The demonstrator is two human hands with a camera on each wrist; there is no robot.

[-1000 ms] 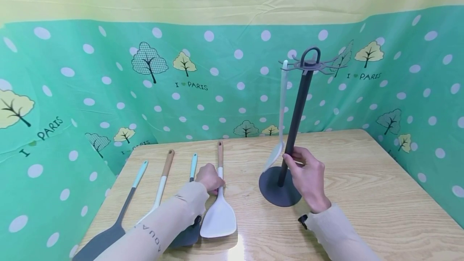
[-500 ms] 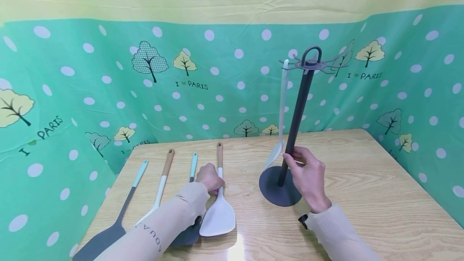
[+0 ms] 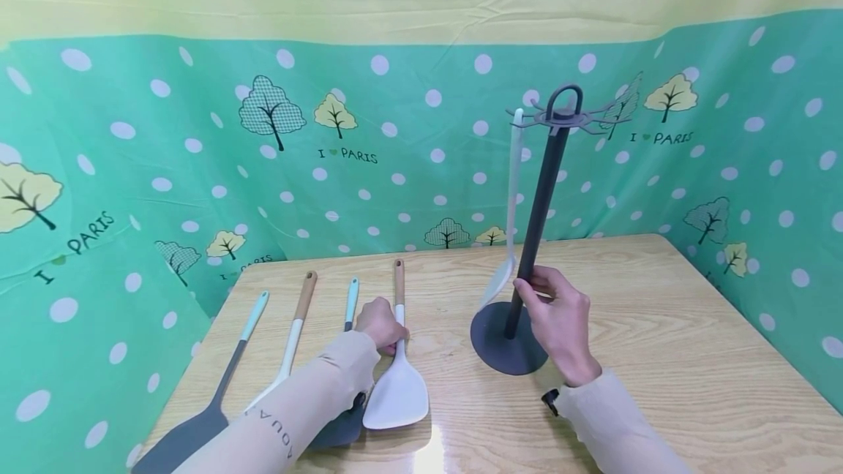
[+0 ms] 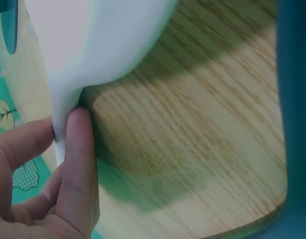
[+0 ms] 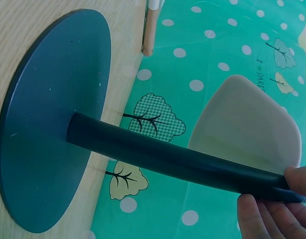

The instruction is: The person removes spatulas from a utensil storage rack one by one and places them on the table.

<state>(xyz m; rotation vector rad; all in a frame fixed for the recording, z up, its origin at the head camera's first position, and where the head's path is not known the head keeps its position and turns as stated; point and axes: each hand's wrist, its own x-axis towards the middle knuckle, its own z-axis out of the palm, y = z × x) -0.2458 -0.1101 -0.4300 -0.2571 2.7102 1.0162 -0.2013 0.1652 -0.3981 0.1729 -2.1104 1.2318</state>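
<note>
My left hand (image 3: 382,324) pinches the neck of a white spatula (image 3: 397,399) with a wooden handle, thumb on one side and fingers on the other. In the left wrist view its broad blade (image 4: 95,45) rises above the fingertips. My right hand (image 3: 558,317) grips the lower pole of a dark utensil stand (image 3: 543,203), which leans slightly right as seen from the head. From one of the stand's hooks hangs a pale utensil (image 3: 513,203); the right wrist view shows its wide, whitish head (image 5: 245,124) behind the pole.
Left of the held spatula lies a dark utensil (image 3: 342,430) with a light-blue handle, partly under my left sleeve. Further left are a white utensil (image 3: 291,346) with a wooden handle, its head hidden, and a dark spatula (image 3: 194,430). A polka-dot curtain (image 3: 435,167) backs the wooden table (image 3: 658,328).
</note>
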